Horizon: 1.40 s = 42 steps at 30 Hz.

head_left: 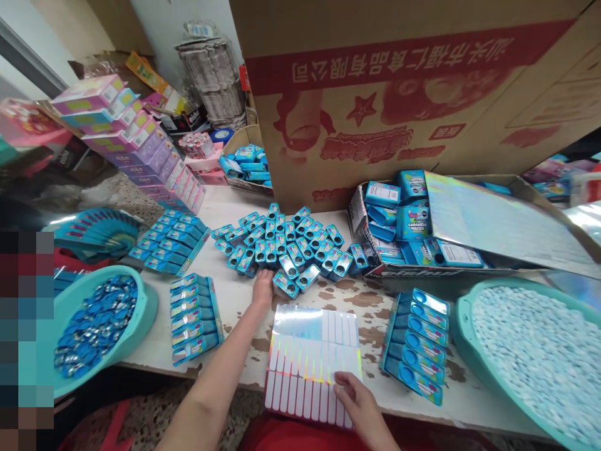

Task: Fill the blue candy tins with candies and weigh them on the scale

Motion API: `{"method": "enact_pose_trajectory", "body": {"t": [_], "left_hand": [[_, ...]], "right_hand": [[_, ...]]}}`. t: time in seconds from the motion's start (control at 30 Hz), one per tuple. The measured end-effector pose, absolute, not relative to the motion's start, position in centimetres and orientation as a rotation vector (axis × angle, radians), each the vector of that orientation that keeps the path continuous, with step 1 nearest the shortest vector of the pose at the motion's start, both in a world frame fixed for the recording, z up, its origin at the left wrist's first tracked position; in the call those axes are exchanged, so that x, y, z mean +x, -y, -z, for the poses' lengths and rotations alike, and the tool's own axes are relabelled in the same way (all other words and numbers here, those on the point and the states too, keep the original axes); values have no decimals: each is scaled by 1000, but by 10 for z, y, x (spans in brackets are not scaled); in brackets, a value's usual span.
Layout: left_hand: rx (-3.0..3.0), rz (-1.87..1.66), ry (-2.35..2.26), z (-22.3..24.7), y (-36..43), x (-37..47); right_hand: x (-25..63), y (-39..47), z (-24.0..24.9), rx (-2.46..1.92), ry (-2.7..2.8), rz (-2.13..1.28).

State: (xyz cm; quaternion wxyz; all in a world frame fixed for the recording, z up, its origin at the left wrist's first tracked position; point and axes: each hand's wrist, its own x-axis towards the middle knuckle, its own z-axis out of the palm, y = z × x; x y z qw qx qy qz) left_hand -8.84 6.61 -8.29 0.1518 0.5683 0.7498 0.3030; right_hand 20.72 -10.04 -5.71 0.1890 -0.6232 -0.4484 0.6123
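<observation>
A sheet of shiny label strips (300,357) lies at the table's front edge, with part of its upper left bare of strips. My right hand (350,391) rests on its lower right, the fingers close together; what they pinch, if anything, is too small to make out. Farther forward, my left hand (263,287) reaches to the near side of a pile of small blue boxes (280,241) with round holes. Its fingertips are partly hidden against the boxes. Rows of blue boxes stand to the left (192,319) and to the right (417,344) of the sheet.
A teal basin (150,307) of blue wrapped pieces is at left, another (464,319) of pale tablets at right. Behind stand a large brown carton (375,125), an open box (422,269) of blue packs and stacked pink and purple boxes (154,150). Someone's pixelated figure shows at far left.
</observation>
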Motion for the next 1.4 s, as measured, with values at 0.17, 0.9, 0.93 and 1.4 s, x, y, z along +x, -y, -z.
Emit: {"method": "enact_pose_trajectory", "body": {"t": [0.17,0.9,0.93,1.4], "left_hand": [[1565,-1072,-2154,40,-45,-83],[2459,-673,-1812,30,-21,-37],[2486,-573,-1833,34,-22,-36],[2659,-548,-1670,48,5,-17]], "right_hand": [[207,95,57,-1761,1250,-1691],[187,44,37,-1757,1771,-1075],[182,33,36,-1755,1910,-963],[154,-11,81,-1731,2308,-488]]}}
